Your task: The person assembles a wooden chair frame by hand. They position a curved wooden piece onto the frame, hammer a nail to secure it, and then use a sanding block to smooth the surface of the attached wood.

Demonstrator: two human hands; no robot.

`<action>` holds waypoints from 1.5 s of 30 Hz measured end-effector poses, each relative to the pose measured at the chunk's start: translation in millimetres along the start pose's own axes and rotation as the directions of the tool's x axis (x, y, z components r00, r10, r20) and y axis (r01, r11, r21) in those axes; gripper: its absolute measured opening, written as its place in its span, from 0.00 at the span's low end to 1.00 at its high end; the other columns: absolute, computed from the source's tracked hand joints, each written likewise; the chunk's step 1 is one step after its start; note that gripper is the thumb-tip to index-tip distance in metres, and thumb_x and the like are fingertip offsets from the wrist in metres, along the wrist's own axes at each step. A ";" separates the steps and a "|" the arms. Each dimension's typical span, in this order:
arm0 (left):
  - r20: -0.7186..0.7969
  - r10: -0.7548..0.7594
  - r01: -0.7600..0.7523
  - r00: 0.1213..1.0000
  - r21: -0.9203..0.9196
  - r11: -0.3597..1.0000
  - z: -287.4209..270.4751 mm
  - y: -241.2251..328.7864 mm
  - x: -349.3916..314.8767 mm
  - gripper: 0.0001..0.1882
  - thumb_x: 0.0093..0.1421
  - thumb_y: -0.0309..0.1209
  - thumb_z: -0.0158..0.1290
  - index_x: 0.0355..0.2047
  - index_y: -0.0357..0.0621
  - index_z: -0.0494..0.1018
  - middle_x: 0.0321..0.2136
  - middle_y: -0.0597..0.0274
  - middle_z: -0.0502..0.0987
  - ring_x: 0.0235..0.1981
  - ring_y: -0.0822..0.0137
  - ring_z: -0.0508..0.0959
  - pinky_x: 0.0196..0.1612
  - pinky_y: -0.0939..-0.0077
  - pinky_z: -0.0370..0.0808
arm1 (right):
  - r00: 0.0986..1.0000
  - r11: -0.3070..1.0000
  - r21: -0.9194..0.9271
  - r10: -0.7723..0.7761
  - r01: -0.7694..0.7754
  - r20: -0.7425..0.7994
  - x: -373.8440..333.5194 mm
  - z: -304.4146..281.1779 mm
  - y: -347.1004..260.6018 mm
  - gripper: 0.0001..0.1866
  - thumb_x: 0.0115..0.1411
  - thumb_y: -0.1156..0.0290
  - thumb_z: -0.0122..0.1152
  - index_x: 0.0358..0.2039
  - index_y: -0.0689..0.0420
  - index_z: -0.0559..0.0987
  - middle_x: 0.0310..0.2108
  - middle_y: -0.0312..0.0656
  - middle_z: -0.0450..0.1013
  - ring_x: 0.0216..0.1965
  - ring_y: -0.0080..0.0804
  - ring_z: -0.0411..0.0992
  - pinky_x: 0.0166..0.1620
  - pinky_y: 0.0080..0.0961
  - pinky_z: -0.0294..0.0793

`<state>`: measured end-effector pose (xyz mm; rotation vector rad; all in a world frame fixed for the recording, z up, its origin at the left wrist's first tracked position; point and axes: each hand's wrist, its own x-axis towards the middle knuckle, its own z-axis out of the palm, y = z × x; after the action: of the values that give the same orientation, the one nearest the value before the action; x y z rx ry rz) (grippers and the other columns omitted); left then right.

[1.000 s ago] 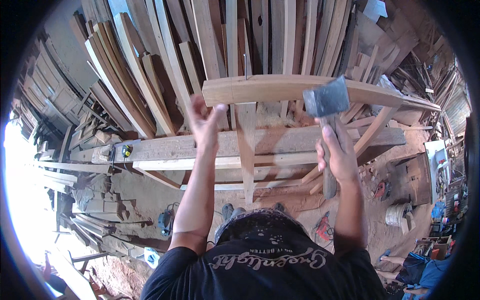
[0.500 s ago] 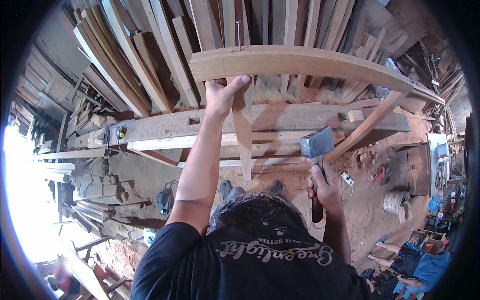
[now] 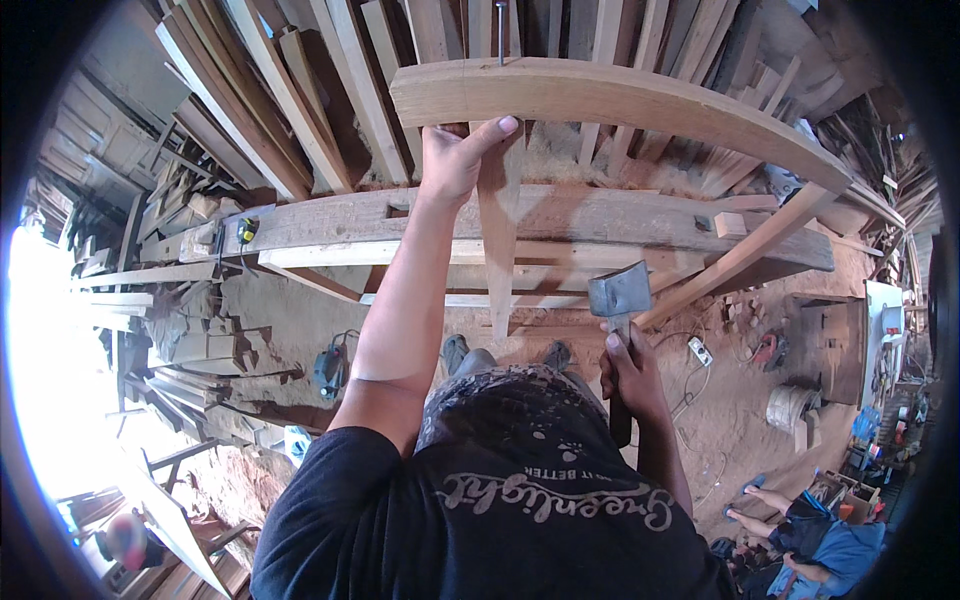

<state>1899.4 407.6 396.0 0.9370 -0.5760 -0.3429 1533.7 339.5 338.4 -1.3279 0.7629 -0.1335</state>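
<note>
In the head view, a thin grey metal nail [image 3: 501, 35] stands upright in the top edge of a long light-brown wooden beam [image 3: 630, 92], near its left end, its axis crossing the beam's left-to-right run. The left hand [image 3: 458, 165] is nearer, just below the nail, under the beam with its thumb across a pale tapered wooden post [image 3: 498, 215]; its fingers are partly hidden, so I cannot tell whether it is clamped. The right hand [image 3: 633, 375] is wrapped round the handle of a hammer with a blocky grey metal head [image 3: 620, 291]; from it, the nail lies up and to the left, well apart. Counted: one nail, one beam, one post, one hammer, and one yellow-and-black tape measure [image 3: 247, 231] on a thick weathered timber [image 3: 330, 219].
</note>
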 end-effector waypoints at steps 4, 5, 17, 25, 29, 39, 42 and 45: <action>0.032 0.008 -0.007 0.999 -0.042 0.999 0.3 0.9 0.9 0.24 0.54 0.22 0.69 0.50 0.32 0.73 0.44 0.51 0.81 0.47 0.61 0.82 0.54 0.64 0.81 | 0.998 0.996 -0.071 0.056 -0.057 -0.019 -0.2 5.6 3.4 0.16 0.73 0.60 0.53 0.55 0.56 0.71 0.22 0.34 0.66 0.15 0.21 0.63 0.19 0.20 0.65; 0.038 0.011 -0.009 0.999 -0.050 0.999 0.4 1.4 0.8 0.24 0.54 0.22 0.69 0.50 0.32 0.73 0.45 0.50 0.81 0.47 0.61 0.82 0.54 0.64 0.82 | 0.998 0.995 -0.079 0.060 -0.061 -0.012 -0.4 7.1 4.2 0.16 0.73 0.60 0.53 0.55 0.56 0.71 0.22 0.34 0.66 0.16 0.20 0.63 0.19 0.20 0.65; 0.008 -0.012 0.013 1.000 -0.040 0.999 -2.8 -2.9 3.6 0.25 0.53 0.23 0.70 0.50 0.33 0.73 0.45 0.52 0.81 0.47 0.61 0.82 0.55 0.63 0.82 | 0.990 0.974 -0.226 0.058 -0.027 0.131 -6.5 19.7 4.1 0.19 0.73 0.60 0.54 0.55 0.62 0.70 0.25 0.30 0.66 0.21 0.17 0.61 0.24 0.19 0.62; -0.006 -0.051 0.051 0.999 0.040 0.998 -7.9 -7.1 -1.3 0.26 0.56 0.23 0.66 0.54 0.36 0.71 0.47 0.53 0.79 0.51 0.60 0.80 0.56 0.62 0.77 | 0.986 0.963 -0.271 0.039 0.006 0.159 -5.5 17.4 3.4 0.24 0.71 0.59 0.57 0.58 0.65 0.69 0.31 0.34 0.69 0.28 0.19 0.65 0.32 0.21 0.66; -0.050 -0.092 0.091 0.994 -0.027 0.995 -11.5 -10.0 -1.4 0.25 0.57 0.23 0.65 0.55 0.37 0.71 0.47 0.56 0.79 0.52 0.61 0.79 0.55 0.63 0.76 | 0.987 0.944 -0.329 0.036 0.019 0.158 -5.1 14.1 2.7 0.31 0.69 0.55 0.60 0.61 0.69 0.67 0.42 0.48 0.77 0.38 0.30 0.74 0.42 0.31 0.75; -0.018 -0.024 0.022 1.000 -0.080 0.997 -9.0 -7.4 -3.6 0.19 0.58 0.25 0.66 0.48 0.33 0.77 0.42 0.56 0.82 0.44 0.65 0.82 0.53 0.67 0.79 | 0.985 0.940 -0.341 0.066 -0.008 0.158 -10.3 15.4 -4.4 0.31 0.69 0.57 0.60 0.61 0.69 0.67 0.46 0.53 0.76 0.47 0.36 0.75 0.51 0.34 0.74; -0.003 -0.040 0.040 0.999 -0.088 0.995 -9.5 -6.0 -2.9 0.18 0.58 0.25 0.66 0.48 0.33 0.77 0.42 0.55 0.82 0.44 0.64 0.82 0.53 0.66 0.79 | 0.974 0.931 -0.346 0.178 -0.120 0.141 -11.3 16.8 -7.1 0.30 0.69 0.58 0.60 0.61 0.69 0.67 0.50 0.55 0.76 0.51 0.38 0.75 0.56 0.35 0.72; 0.022 -0.031 0.033 0.999 -0.082 0.996 -10.2 -5.4 -1.8 0.18 0.58 0.25 0.65 0.48 0.33 0.77 0.42 0.55 0.82 0.44 0.64 0.82 0.53 0.66 0.79 | 0.981 0.930 -0.365 0.115 -0.051 0.154 -11.0 18.4 -8.2 0.29 0.70 0.59 0.59 0.61 0.69 0.67 0.53 0.56 0.74 0.55 0.39 0.73 0.59 0.34 0.70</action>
<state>1903.9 412.2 386.3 0.8648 -0.5617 -0.4029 1538.5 357.9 351.3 -1.6275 0.7149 0.1984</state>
